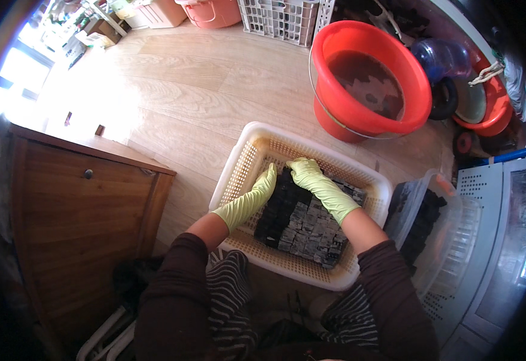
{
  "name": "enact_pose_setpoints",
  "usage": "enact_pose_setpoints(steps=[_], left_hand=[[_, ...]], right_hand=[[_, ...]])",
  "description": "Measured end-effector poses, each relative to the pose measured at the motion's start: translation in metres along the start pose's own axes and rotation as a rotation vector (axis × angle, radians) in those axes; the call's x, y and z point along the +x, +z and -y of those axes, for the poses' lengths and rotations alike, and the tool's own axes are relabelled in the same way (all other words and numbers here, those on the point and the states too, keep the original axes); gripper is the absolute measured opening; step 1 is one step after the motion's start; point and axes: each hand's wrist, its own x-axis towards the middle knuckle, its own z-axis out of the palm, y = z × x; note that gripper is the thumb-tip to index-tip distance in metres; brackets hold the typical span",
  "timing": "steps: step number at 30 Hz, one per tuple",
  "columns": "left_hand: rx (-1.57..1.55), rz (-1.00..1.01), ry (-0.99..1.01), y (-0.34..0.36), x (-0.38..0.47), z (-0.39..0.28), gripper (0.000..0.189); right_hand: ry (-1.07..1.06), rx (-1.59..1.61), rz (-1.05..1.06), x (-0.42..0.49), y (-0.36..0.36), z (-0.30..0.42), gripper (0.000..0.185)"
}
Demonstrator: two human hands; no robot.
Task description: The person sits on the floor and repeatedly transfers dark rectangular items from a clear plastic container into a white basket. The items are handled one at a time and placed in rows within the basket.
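A white rectangular plastic basket (378,182) with perforated walls sits on the floor before me. Tightly laid rows of small dark blocks (310,225) cover much of its bottom; those at the left are black, the others greyer. Both my hands wear pale yellow-green gloves. My left hand (263,187) is inside the basket, upright along the left edge of the black rows, its fingers near their far end. My right hand (306,171) reaches over the blocks to the far end of the same rows, with bent fingers. Whether either hand grips a block is hidden.
A red bucket (324,97) of murky liquid stands beyond the basket. To the right, a clear plastic tub (448,225) holds more black pieces. A wooden cabinet (87,198) is at the left. Pink containers (213,13) and a white crate (279,20) line the far side.
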Motion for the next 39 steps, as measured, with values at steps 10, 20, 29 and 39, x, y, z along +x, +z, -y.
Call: enact_pose_setpoints(steps=[10,20,29,39], left_hand=[[3.085,0.144,0.531,-0.017,-0.006,0.018,0.053],[4.377,0.765,0.976,-0.053,0.012,0.061,0.050],[4.389,0.873,0.875,-0.027,0.030,0.042,0.055],[3.913,0.341,0.767,-0.054,0.006,0.049,0.056]], right_hand=[[-0.019,0.021,-0.158,-0.004,0.002,0.009,0.022],[-0.379,0.072,-0.142,-0.154,-0.143,-0.010,0.031],[0.218,0.322,-0.482,-0.361,-0.176,-0.022,0.047],[0.486,0.519,-0.730,-0.414,-0.129,-0.050,0.048]])
